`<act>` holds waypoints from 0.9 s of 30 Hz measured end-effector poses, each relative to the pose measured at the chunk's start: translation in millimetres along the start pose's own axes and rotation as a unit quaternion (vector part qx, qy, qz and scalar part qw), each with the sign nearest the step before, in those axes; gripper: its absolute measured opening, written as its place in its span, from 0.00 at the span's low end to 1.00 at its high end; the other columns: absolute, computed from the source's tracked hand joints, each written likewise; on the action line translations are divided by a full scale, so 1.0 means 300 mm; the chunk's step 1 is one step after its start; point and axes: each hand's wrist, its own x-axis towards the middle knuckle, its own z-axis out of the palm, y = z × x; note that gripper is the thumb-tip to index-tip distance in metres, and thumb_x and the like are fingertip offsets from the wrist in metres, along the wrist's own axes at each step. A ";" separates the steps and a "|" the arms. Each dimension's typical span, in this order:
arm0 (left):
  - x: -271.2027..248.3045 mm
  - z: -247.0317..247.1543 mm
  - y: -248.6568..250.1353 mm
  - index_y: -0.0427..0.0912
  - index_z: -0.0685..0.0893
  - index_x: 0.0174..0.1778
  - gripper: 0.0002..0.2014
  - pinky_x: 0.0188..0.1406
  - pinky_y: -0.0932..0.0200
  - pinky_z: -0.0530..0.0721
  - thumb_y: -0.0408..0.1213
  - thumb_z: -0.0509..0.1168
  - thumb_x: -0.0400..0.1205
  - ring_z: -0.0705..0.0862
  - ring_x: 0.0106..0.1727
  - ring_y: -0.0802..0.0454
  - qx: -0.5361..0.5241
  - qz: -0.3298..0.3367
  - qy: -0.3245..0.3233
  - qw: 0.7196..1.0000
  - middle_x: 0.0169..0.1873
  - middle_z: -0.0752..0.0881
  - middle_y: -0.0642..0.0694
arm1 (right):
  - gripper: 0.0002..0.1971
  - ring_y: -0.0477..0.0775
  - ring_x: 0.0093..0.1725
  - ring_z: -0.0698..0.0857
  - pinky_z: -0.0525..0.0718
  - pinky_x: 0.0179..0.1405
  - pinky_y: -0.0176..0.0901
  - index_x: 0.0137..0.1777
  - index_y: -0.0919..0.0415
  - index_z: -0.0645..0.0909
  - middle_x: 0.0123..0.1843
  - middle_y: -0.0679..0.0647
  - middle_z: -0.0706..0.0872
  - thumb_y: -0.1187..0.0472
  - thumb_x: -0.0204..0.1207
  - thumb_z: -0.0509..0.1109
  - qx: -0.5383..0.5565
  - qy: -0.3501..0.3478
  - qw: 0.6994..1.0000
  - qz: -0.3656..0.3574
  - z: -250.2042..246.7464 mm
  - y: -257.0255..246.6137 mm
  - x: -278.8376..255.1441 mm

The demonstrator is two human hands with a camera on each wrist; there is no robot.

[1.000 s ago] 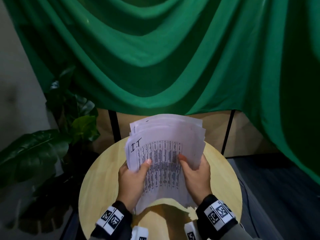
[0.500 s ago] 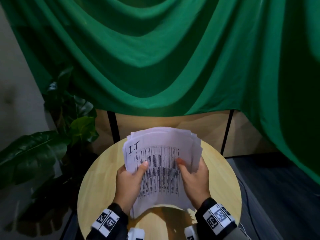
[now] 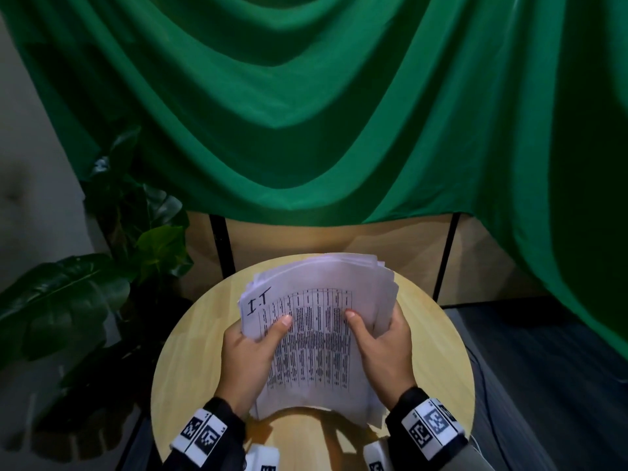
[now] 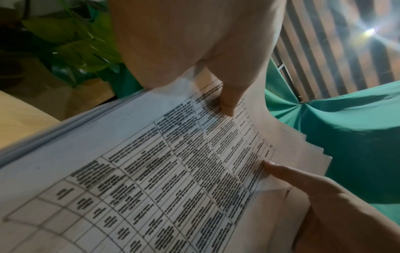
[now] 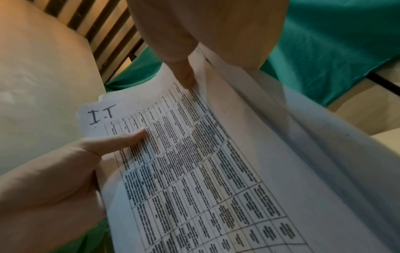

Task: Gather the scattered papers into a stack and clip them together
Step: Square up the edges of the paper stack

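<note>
- The stack of papers point(image 3: 316, 331) is held up in both hands over the middle of the round wooden table point(image 3: 190, 362).
- The bottom edge of the stack hangs just over the table, near the edge closest to the person. I cannot tell if it touches the wood.
- The left hand point(image 3: 249, 362) pinches the left side of the stack. Its thumb lies on the top sheet and its fingers are hidden behind the papers.
- The right hand point(image 3: 382, 355) pinches the right side the same way, thumb on top and fingers behind.
- The top sheet has a printed grid full of small dark words. "I.T" is written by hand in its top left corner.
- The papers bend back at the top, and their edges do not line up. Some sheets stick out at the top right corner.
- A big green cloth point(image 3: 339, 113) hangs behind the table.
- A plant point(image 3: 68, 294) with big dark leaves stands past the left edge of the table.
- Both wrists have bands point(image 3: 431, 428) with black and white square marks.
</note>
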 end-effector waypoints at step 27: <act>0.026 -0.036 0.031 0.49 0.98 0.51 0.06 0.54 0.51 0.97 0.32 0.80 0.85 0.99 0.52 0.53 0.012 0.048 0.062 0.997 0.47 1.00 0.53 | 0.47 0.51 0.74 0.83 0.84 0.76 0.63 0.87 0.36 0.64 0.70 0.43 0.84 0.49 0.73 0.88 -0.085 0.027 0.985 0.146 -0.098 0.089 -0.050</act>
